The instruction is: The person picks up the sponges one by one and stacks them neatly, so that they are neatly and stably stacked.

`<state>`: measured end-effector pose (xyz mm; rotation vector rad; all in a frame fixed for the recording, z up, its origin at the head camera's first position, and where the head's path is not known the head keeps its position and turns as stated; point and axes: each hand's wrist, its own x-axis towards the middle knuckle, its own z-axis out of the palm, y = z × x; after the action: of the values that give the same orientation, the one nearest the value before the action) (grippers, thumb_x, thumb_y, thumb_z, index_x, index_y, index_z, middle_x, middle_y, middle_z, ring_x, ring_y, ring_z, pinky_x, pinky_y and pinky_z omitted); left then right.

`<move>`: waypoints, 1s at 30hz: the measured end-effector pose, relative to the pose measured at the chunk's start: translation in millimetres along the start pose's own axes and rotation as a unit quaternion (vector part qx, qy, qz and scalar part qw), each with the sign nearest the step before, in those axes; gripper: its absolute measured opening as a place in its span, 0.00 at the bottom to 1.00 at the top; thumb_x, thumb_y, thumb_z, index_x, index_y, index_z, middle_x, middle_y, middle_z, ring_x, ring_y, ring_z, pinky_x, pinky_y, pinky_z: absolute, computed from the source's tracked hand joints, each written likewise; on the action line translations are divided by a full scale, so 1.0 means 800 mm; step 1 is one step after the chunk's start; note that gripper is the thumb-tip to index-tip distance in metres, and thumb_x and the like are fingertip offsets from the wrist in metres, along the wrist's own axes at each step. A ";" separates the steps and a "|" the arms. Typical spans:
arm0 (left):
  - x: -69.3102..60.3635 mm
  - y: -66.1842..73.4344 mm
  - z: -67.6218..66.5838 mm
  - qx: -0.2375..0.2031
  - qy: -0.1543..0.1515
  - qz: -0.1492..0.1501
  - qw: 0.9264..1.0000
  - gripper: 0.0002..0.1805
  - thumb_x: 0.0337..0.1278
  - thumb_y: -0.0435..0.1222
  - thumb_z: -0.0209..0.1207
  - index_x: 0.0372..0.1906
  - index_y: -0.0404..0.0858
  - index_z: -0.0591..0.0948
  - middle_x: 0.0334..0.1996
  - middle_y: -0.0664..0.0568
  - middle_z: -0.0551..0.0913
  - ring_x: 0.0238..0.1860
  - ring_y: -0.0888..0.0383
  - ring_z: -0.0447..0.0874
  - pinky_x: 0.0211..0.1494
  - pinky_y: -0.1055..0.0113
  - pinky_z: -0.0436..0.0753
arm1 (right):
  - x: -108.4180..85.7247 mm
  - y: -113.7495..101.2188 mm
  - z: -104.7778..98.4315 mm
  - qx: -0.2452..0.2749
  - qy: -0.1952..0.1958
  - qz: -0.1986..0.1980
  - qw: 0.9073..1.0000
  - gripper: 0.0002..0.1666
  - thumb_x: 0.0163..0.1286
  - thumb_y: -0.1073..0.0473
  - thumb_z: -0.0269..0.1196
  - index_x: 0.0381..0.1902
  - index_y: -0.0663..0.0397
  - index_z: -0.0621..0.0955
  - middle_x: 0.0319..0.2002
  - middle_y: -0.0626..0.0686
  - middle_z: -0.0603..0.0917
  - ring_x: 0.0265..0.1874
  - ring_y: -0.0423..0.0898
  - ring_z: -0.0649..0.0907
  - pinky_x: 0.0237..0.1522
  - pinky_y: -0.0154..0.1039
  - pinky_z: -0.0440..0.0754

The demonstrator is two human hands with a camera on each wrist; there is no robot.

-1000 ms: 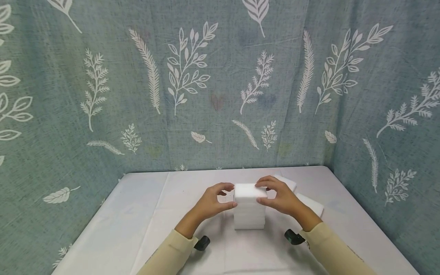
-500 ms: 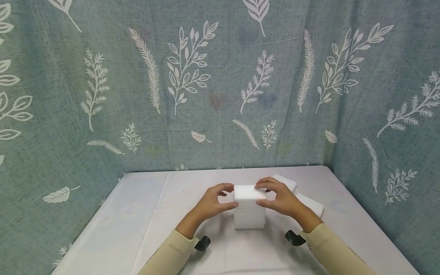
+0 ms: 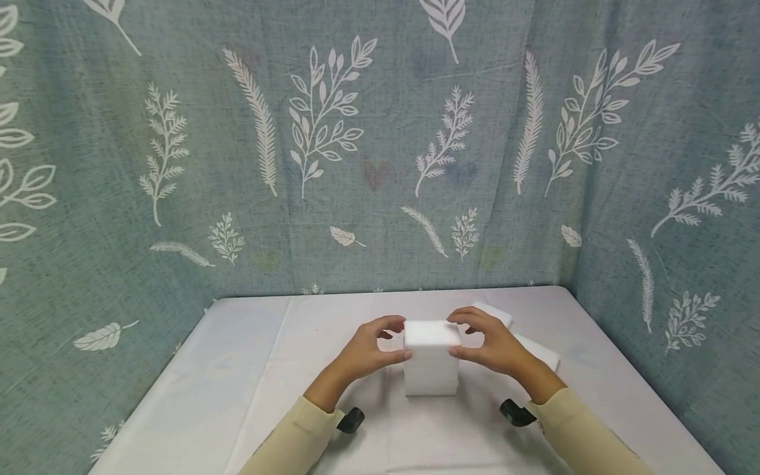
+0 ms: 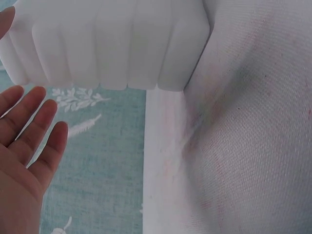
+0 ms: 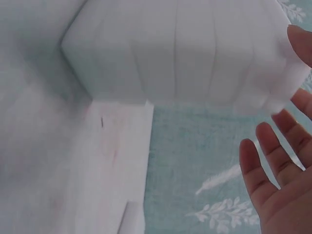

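A stack of several white sponges [image 3: 431,369], smooth blocks with rounded edges, stands upright on the table. My left hand [image 3: 371,346] is at the stack's upper left edge, thumb toward the front and index finger toward the back. In the left wrist view its fingers [image 4: 56,141] are nearly straight beside the top sponge [image 4: 12,58]. My right hand [image 3: 487,340] mirrors it at the upper right edge, its thumb by the front corner. The right wrist view shows fairly straight fingers [image 5: 251,161] close to the top end; whether each fingertip touches is hard to tell.
Two loose white sponges lie right of the stack: one farther back [image 3: 497,313], the other partly behind the right forearm [image 3: 543,353]. A white cloth covers the table [image 3: 297,369]. Blue-green leaf-patterned fabric [image 3: 380,165] encloses the back and sides.
My right hand has shifted slightly right, its fingertips drawing back from over the top sponge to its edge. My left hand and the stack have hardly moved.
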<state>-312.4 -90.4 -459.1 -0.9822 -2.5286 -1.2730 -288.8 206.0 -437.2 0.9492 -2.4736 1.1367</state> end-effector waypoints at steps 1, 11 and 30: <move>0.000 0.000 0.000 0.000 0.000 0.001 1.000 0.37 0.49 0.55 0.70 0.63 0.43 0.74 0.52 0.51 0.80 0.53 0.56 0.78 0.55 0.61 0.78 | -0.003 0.001 -0.002 -0.001 0.002 0.003 1.000 0.32 0.57 0.44 0.73 0.58 0.44 0.79 0.58 0.46 0.76 0.57 0.45 0.75 0.50 0.46 0.80; 0.002 -0.002 0.001 -0.006 0.005 -0.004 1.000 0.37 0.48 0.54 0.71 0.63 0.45 0.74 0.52 0.54 0.80 0.53 0.62 0.77 0.55 0.64 0.78 | -0.033 0.019 -0.028 -0.049 0.014 0.029 0.998 0.31 0.56 0.53 0.75 0.58 0.46 0.79 0.58 0.48 0.78 0.55 0.47 0.77 0.48 0.46 0.81; 0.000 -0.005 0.001 -0.023 0.001 0.006 1.000 0.36 0.50 0.55 0.69 0.62 0.42 0.76 0.49 0.58 0.81 0.50 0.60 0.79 0.55 0.54 0.78 | -0.082 0.096 -0.058 -0.151 0.028 0.133 0.979 0.24 0.58 0.60 0.73 0.51 0.60 0.82 0.53 0.58 0.79 0.54 0.59 0.77 0.50 0.57 0.78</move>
<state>-314.7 -91.5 -462.1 -1.0022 -2.4991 -1.3328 -291.5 307.8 -482.3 0.5066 -2.6825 0.8077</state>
